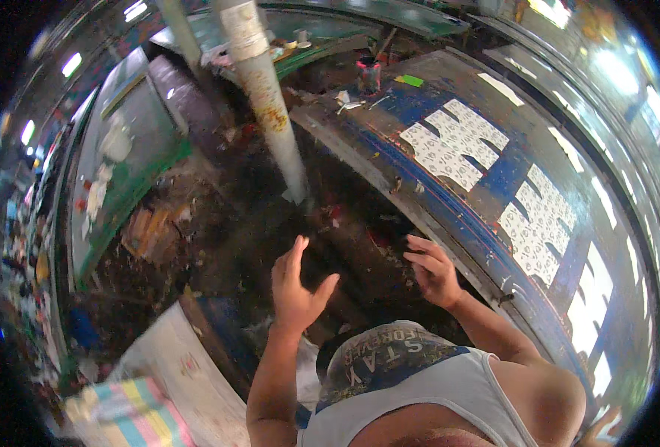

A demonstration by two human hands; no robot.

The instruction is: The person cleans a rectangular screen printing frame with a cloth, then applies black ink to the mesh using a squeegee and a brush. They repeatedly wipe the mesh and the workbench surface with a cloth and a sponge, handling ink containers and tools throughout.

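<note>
My left hand (297, 289) is raised in front of my body, thumb held away from the fingers, with nothing in it. Across from it, my right hand (434, 273) hangs in the air beside the edge of a long blue-stained table (412, 194). Its fingers are slightly bent and parted, and no object shows in them. On that table lie white patterned cut pieces, one (456, 143) farther away and another (537, 223) closer to me. A plainer white piece (592, 298) lies nearer still.
A rusty grey pole (270, 112) stands ahead of me. The table's far end carries a dark red-rimmed pot (368, 74) and a bright green piece (410, 80). To the left is a green-edged table (121, 194). Striped cloth (140, 413) lies on a pale board (184, 365) at lower left.
</note>
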